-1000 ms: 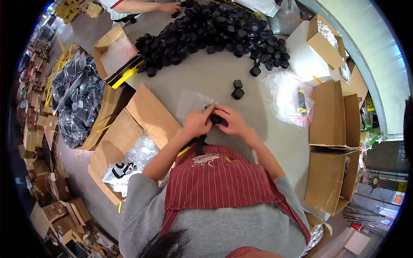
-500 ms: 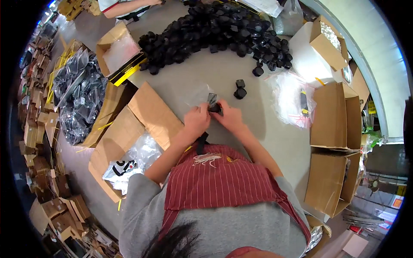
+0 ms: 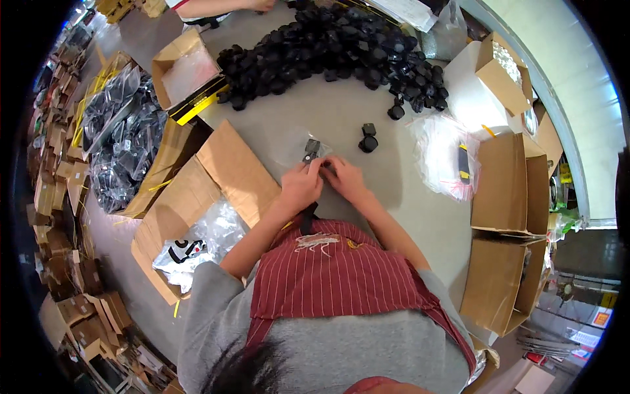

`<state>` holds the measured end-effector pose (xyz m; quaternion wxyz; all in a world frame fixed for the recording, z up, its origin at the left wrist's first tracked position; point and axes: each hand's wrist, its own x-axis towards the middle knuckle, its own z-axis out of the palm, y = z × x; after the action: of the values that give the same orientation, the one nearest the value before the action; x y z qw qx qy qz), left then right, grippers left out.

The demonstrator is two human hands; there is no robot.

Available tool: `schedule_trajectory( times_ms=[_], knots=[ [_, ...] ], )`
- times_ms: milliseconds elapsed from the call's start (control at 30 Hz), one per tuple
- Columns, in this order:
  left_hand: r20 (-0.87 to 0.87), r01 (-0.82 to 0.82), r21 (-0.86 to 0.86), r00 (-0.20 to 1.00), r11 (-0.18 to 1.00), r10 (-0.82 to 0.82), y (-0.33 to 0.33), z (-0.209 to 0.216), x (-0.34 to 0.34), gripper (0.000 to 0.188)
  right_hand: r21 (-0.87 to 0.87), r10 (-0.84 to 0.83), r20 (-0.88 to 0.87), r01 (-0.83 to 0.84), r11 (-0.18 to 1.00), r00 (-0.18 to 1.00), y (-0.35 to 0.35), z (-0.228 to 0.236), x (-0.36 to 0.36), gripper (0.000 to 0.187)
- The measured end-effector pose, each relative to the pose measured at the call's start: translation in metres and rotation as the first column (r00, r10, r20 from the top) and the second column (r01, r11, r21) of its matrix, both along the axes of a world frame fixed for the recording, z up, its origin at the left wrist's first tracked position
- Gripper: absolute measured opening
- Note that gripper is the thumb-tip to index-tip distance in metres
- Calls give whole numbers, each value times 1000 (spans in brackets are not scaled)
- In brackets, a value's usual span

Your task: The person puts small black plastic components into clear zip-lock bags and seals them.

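In front of my apron, both hands work at a small clear plastic bag (image 3: 296,152) with a black plastic part (image 3: 312,148) in it. My left hand (image 3: 302,186) is closed, pinching the bag just below the part. Close beside it, my right hand (image 3: 344,177) has its fingers curled together near the bag's edge; the fingertips hide what they grip. Another black part (image 3: 369,139), with a squarish end and a round end, lies on the table to the right of my hands. Beyond is a big pile of similar black parts (image 3: 328,46).
Flat clear bags (image 3: 443,157) lie to the right, by open cardboard boxes (image 3: 500,184). On the left are an open carton (image 3: 241,161) with plastic wrapping, a box of clear sheets (image 3: 187,75) and a carton of wrapped dark pieces (image 3: 125,134). A co-worker's arm (image 3: 216,6) reaches in at the top.
The black part, held between both hands' fingertips before, now sits inside the bag beyond my left fingers. My right hand's fingers have curled in. The co-worker's hand has moved right toward the pile.
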<state>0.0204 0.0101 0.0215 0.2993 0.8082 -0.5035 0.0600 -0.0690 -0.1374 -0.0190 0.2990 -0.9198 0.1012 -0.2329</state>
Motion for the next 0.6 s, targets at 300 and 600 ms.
schedule_trajectory(
  times_ms=[300,600],
  knots=[
    [113,68,-207,993,976,-46,2,13,4,32,-142,9,53,-1,990,999,0,-14,31,15],
    [167,-164,-67,971,984,173,7,9,7,16,-432,105,-74,-127,893,992,23,28,-18,39]
  ],
)
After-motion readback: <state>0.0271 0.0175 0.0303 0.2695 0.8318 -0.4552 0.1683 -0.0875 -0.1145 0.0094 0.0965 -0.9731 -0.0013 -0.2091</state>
